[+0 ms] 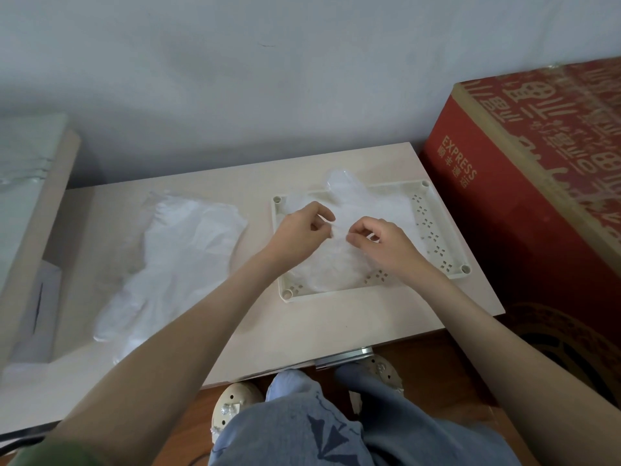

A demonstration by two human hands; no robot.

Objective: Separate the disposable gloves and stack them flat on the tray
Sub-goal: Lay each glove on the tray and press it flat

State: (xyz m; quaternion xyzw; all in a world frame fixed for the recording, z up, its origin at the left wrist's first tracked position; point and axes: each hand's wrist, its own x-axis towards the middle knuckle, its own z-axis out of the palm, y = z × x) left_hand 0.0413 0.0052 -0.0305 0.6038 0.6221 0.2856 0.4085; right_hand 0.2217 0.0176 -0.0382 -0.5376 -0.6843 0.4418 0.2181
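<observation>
Item, far left: a pale cabinet edge (40,196), standing off the table (302,331). Item, left half of table: the pile of loose gloves (174,260), clear film, lying well apart from the tray; its long axis runs slantwise from far-right to near-left, with finger-like lobes at the near-left end, close to the table's near edge. Bare tabletop lies between pile and tray. Item, centre: left hand (299,230), over the tray's left part, thumb and forefinger pinching the film of one glove (336,267). This glove lies spread on the tray with its long axis near to far, cuff toward the near rim, one finger poking out over the far rim. Item, just right of it: right hand (386,243), fingers curled, likewise pinching the same film; the two pinches sit close together above the tray's middle. Item, right half of table: the tray (433,237), cream, perforated walls, posts at the corners, near the table's right edge. Item, far right: a red box (504,203), standing close beside the table, leaving little room on that side. Judgement: the next glove lies to the left, so the left hand is the nearer one to fetch it, over open tabletop.
</observation>
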